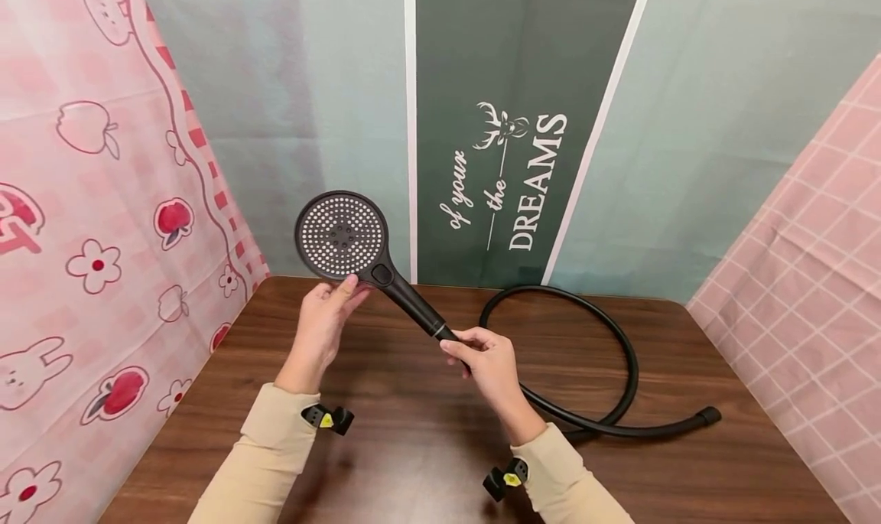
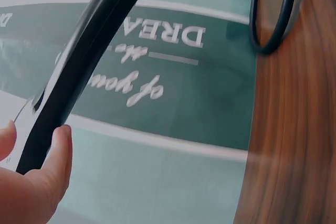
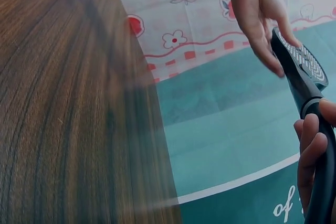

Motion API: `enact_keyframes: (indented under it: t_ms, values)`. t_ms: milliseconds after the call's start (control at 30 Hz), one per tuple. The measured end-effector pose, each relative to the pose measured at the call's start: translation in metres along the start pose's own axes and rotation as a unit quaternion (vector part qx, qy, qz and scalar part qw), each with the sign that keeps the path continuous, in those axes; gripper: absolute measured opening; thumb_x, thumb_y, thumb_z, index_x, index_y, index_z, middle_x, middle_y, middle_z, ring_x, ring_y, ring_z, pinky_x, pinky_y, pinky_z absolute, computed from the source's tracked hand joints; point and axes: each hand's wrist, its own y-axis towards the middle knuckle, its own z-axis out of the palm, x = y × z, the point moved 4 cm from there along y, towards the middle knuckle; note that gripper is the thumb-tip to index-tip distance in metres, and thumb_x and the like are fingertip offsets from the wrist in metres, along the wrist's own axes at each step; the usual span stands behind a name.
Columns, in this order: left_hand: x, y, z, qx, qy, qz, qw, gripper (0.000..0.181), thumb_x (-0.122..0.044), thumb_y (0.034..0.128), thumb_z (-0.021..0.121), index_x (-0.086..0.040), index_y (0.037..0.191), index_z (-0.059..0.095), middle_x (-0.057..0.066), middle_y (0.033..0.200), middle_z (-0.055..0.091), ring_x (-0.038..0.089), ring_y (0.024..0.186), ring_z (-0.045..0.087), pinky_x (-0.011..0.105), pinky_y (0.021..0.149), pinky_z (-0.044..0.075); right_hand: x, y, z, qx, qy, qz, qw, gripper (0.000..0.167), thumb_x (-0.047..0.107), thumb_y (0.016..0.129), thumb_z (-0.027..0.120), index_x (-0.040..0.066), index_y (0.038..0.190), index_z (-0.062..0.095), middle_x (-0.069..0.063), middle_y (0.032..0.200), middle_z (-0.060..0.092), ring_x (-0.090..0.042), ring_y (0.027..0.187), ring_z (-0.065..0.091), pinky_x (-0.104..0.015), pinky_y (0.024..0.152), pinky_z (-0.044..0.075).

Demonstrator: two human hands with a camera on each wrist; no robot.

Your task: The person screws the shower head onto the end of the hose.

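Note:
A black shower head (image 1: 342,235) with a round face of pale nozzles is held up above the table, tilted, its handle (image 1: 411,304) slanting down to the right. My left hand (image 1: 322,321) pinches the lower rim of the head, thumb on the front edge. My right hand (image 1: 492,363) grips the end of a black hose (image 1: 632,371) right below the handle, fingers curled round it in the right wrist view. Hose and handle meet end to end there; whether they are screwed together I cannot tell. Beyond the right hand the hose loops on the table.
The hose's other end, a black connector (image 1: 709,415), lies on the right of the brown wooden table (image 1: 399,463). A green cloth (image 1: 275,88) with printed lettering hangs behind. Pink patterned cloths (image 1: 96,203) stand at both sides.

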Motion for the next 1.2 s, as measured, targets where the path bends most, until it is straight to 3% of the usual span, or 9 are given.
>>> enact_keyframes:
  t_ms: [133, 333, 533, 667, 933, 1200]
  values:
    - [-0.009, 0.006, -0.015, -0.024, 0.022, 0.012, 0.9994, 0.038, -0.015, 0.1022, 0.053, 0.009, 0.131, 0.046, -0.014, 0.098, 0.069, 0.000, 0.091, 0.069, 0.023, 0.092, 0.057, -0.001, 0.000, -0.003, -0.001, -0.005, 0.002, 1.0000, 0.022, 0.017, 0.082, 0.082, 0.002, 0.096, 0.077, -0.016, 0.069, 0.071, -0.010, 0.051, 0.058, -0.024, 0.046, 0.047]
    - [-0.027, 0.016, -0.033, -0.067, 0.075, 0.015, 0.9948, 0.034, -0.018, 0.0998, 0.058, 0.005, 0.124, 0.050, -0.015, 0.088, 0.067, -0.004, 0.083, 0.066, 0.014, 0.080, 0.057, -0.002, -0.002, -0.001, 0.005, -0.011, 0.000, 0.9999, 0.022, 0.018, 0.081, 0.082, 0.002, 0.096, 0.077, -0.013, 0.069, 0.071, -0.010, 0.055, 0.062, -0.025, 0.046, 0.047]
    - [-0.049, 0.029, -0.045, -0.078, 0.164, 0.038, 0.9827, 0.041, -0.022, 0.0991, 0.061, 0.007, 0.126, 0.049, -0.017, 0.081, 0.062, -0.004, 0.072, 0.054, 0.009, 0.066, 0.049, -0.001, -0.001, -0.001, 0.006, -0.011, -0.001, 0.9999, 0.022, 0.017, 0.081, 0.082, 0.002, 0.095, 0.077, -0.011, 0.066, 0.070, -0.009, 0.051, 0.058, -0.024, 0.045, 0.046]
    - [-0.062, 0.039, -0.049, -0.063, 0.196, 0.038, 0.9778, 0.057, -0.027, 0.0996, 0.060, 0.012, 0.137, 0.042, -0.021, 0.084, 0.061, -0.008, 0.079, 0.057, 0.006, 0.073, 0.050, -0.001, -0.001, -0.001, 0.006, -0.011, 0.005, 0.9999, 0.020, 0.017, 0.081, 0.082, 0.003, 0.095, 0.077, -0.009, 0.065, 0.070, -0.009, 0.051, 0.058, -0.025, 0.045, 0.047]
    - [-0.074, 0.052, -0.052, -0.039, 0.172, 0.041, 0.9835, 0.047, -0.024, 0.0998, 0.059, 0.012, 0.129, 0.048, -0.020, 0.084, 0.066, -0.007, 0.082, 0.063, 0.008, 0.075, 0.054, -0.001, 0.001, -0.001, 0.010, -0.012, 0.001, 0.9999, 0.019, 0.016, 0.081, 0.082, 0.003, 0.094, 0.076, -0.011, 0.065, 0.069, -0.009, 0.051, 0.057, -0.025, 0.045, 0.046]
    - [-0.082, 0.057, -0.059, -0.041, 0.121, 0.060, 0.9900, 0.005, -0.017, 0.0967, 0.064, -0.013, 0.097, 0.066, -0.013, 0.082, 0.070, -0.004, 0.077, 0.067, 0.011, 0.072, 0.057, 0.003, 0.001, 0.001, 0.017, -0.012, 0.004, 0.9998, 0.018, 0.016, 0.081, 0.082, 0.003, 0.093, 0.076, -0.009, 0.064, 0.068, -0.010, 0.051, 0.057, -0.023, 0.044, 0.044]
